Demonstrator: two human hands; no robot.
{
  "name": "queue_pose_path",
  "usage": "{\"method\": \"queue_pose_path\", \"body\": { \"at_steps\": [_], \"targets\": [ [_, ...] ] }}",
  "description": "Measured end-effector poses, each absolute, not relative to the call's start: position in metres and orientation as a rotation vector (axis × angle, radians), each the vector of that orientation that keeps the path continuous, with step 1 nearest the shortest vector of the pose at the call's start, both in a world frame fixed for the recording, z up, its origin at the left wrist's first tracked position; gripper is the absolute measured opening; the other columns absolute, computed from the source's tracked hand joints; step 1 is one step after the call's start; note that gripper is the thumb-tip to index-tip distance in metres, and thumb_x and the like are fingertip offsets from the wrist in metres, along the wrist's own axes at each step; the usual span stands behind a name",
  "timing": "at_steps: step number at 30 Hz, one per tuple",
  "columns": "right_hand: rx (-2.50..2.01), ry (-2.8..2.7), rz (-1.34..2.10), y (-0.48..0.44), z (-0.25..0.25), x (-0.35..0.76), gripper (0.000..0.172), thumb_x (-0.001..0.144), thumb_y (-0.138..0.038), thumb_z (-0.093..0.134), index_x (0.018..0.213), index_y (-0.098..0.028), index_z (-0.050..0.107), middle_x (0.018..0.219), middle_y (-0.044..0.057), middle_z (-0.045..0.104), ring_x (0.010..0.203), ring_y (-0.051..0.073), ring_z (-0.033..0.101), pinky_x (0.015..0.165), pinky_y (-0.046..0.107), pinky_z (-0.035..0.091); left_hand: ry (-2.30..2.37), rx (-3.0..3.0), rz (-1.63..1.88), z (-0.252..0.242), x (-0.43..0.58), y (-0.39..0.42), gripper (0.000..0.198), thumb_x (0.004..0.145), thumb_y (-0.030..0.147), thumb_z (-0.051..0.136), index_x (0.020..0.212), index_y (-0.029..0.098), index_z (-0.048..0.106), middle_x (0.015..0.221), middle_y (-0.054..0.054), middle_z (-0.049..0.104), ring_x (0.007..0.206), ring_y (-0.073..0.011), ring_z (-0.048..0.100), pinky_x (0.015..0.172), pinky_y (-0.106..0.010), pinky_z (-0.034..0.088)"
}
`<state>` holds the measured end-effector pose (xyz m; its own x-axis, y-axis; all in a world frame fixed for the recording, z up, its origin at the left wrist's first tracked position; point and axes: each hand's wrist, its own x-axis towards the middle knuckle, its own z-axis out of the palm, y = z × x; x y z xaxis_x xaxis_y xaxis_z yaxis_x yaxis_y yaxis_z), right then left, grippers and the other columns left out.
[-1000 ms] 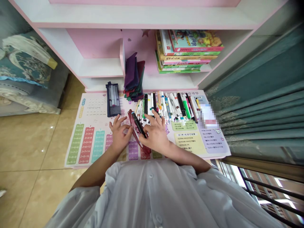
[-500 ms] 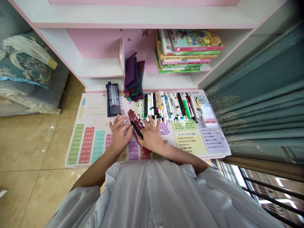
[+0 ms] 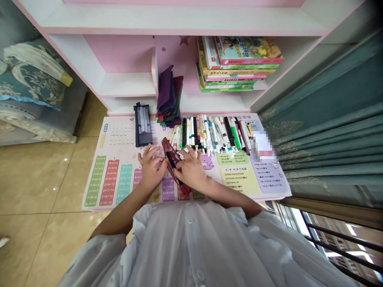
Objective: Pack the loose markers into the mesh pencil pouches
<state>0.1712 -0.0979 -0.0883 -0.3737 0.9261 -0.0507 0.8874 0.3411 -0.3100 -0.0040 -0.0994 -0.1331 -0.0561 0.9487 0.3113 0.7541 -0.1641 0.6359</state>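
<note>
A dark red mesh pouch (image 3: pixel 166 144) lies slantwise on the desk between my hands. My left hand (image 3: pixel 152 166) pinches the pouch's left edge between thumb and forefinger, with its other fingers spread. A black marker (image 3: pixel 170 158) lies lengthwise along the pouch, its lower end near the pouch's bottom part. My right hand (image 3: pixel 193 169) is over the pouch's right side, its thumb and finger closed against the marker. The right palm hides part of the pouch. Just beyond my hands is a row of loose markers (image 3: pixel 206 133) in many colours.
A navy pouch (image 3: pixel 143 125) with several grey markers stands at the left. Behind it, folded purple, red and green pouches (image 3: pixel 169 95) lean on the shelf divider. Stacked books (image 3: pixel 239 71) fill the right shelf. A blurred white object (image 3: pixel 263 145) lies on the desk mat (image 3: pixel 119 131).
The black marker has slid down along the pouch toward me, so its lower end now shows below my right thumb. My left hand has stayed almost still.
</note>
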Motion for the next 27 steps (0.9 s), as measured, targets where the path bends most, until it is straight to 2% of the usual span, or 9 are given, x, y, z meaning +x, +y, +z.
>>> {"method": "queue_pose_path", "body": {
  "at_steps": [4,7,14,21,27],
  "targets": [
    [-1.75,-2.206,0.232,-0.076,-0.085,0.182,0.028,0.09,-0.035,0.058,0.079,-0.019,0.078,0.145,0.012,0.056,0.146,0.039,0.032,0.114,0.062,0.028,1.831,1.959,1.055,-0.134,-0.004,-0.099,0.029,0.088,0.038,0.061,0.064,0.023,0.063,0.127,-0.006,0.068,0.142,-0.0321,0.043,0.118,-0.063,0.015],
    [-1.867,-2.114,0.141,-0.051,-0.088,0.187,0.025,0.088,-0.035,0.06,0.083,-0.018,0.077,0.146,0.014,0.054,0.146,0.042,0.03,0.112,0.066,0.027,1.817,1.966,1.07,-0.134,-0.004,-0.099,0.03,0.088,0.038,0.061,0.063,0.023,0.062,0.126,-0.005,0.068,0.141,-0.0327,0.043,0.117,-0.064,0.016],
    [-1.994,-2.135,0.057,-0.013,-0.1,0.18,0.036,0.087,-0.045,0.063,0.099,-0.014,0.075,0.151,0.019,0.047,0.148,0.045,0.024,0.112,0.074,0.021,1.824,1.939,1.028,-0.133,-0.005,-0.099,0.029,0.087,0.037,0.062,0.062,0.023,0.062,0.128,-0.005,0.067,0.142,-0.0331,0.041,0.117,-0.064,0.016],
    [-2.101,-2.177,0.037,-0.005,-0.102,0.178,0.036,0.089,-0.036,0.057,0.109,-0.012,0.073,0.155,0.02,0.041,0.15,0.045,0.019,0.11,0.074,0.024,1.812,1.961,1.086,-0.135,-0.005,-0.099,0.028,0.086,0.036,0.062,0.061,0.022,0.062,0.125,-0.005,0.068,0.14,-0.0337,0.044,0.116,-0.066,0.019],
    [-2.202,-2.249,0.083,0.006,-0.102,0.178,0.049,0.085,-0.047,0.059,0.114,-0.01,0.072,0.159,0.022,0.035,0.151,0.047,0.013,0.11,0.077,0.019,1.837,1.938,1.025,-0.133,-0.004,-0.1,0.029,0.087,0.037,0.062,0.062,0.023,0.063,0.126,-0.005,0.068,0.142,-0.0324,0.042,0.117,-0.064,0.015]
  ]
}}
